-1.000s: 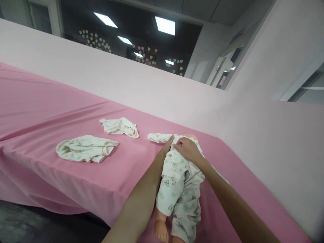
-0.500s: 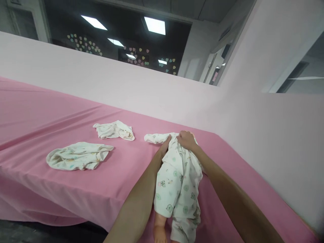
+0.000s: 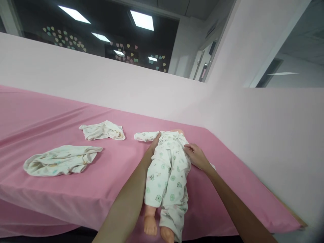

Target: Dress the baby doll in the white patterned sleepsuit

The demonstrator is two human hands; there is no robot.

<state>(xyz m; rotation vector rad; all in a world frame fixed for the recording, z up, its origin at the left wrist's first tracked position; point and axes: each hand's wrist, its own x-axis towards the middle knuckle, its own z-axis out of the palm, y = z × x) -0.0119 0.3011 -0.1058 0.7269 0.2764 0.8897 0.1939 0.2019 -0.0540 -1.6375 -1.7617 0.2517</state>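
A baby doll (image 3: pixel 150 224) lies on the pink-covered table with its bare feet toward me. It wears white clothes printed with green animals: trousers (image 3: pixel 158 179) and a top with a long sleeve (image 3: pixel 145 136) stretched out to the left. My left hand (image 3: pixel 155 142) is closed around the doll's left-hand side in the view, thumb at the upper body, other fingers hidden. On the opposite side, my right hand (image 3: pixel 197 157) has its fingertips pinched at the edge of the trousers near the waist. The doll's head is mostly hidden beyond the clothing.
Two white printed cloth pieces lie to the left, a crumpled one (image 3: pixel 102 131) farther back and a larger one (image 3: pixel 62 160) nearer. A pink cloth (image 3: pixel 118 158) covers the table. A pale wall (image 3: pixel 126 91) with dark windows (image 3: pixel 96 37) rises behind and to the right.
My right hand has moved from the top of the doll's waist down to its right side. The trousers lie flatter and wider at the waist. The view has shifted right.
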